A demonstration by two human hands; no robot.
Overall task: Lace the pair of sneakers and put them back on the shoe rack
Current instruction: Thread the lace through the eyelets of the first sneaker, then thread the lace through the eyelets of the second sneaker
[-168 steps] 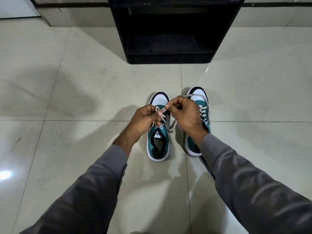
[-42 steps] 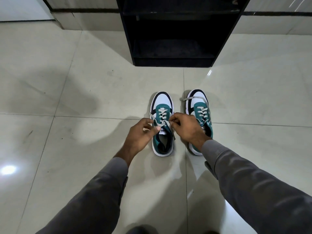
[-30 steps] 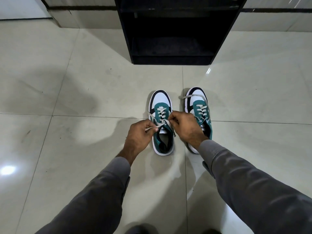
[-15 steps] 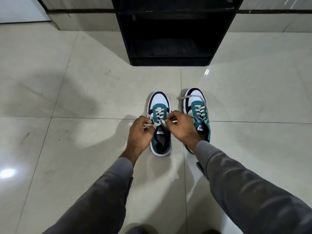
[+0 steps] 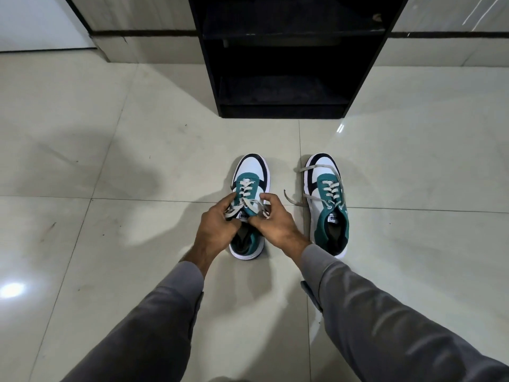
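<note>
Glossy tiled floor (image 5: 110, 166), three things on it.
Black shoe rack (image 5: 286, 111) stands at the wall; left sneaker (image 5: 249, 172) sits in front of the rack, right sneaker (image 5: 327, 205) beside it, apart.

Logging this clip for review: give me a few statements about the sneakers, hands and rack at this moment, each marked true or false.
1. Both hands are working at the laces of the left sneaker. True: the left hand and right hand hold its lace ends.
2. The right sneaker sits on the shoe rack. False: it stands on the floor, in front of the shoe rack.
3. The right sneaker's lace ends lie loose, untied. True.
4. The rack's bottom shelf holds another pair. False: no shoes show there.
5. The sneakers touch each other. False: bare floor shows between them.
</note>
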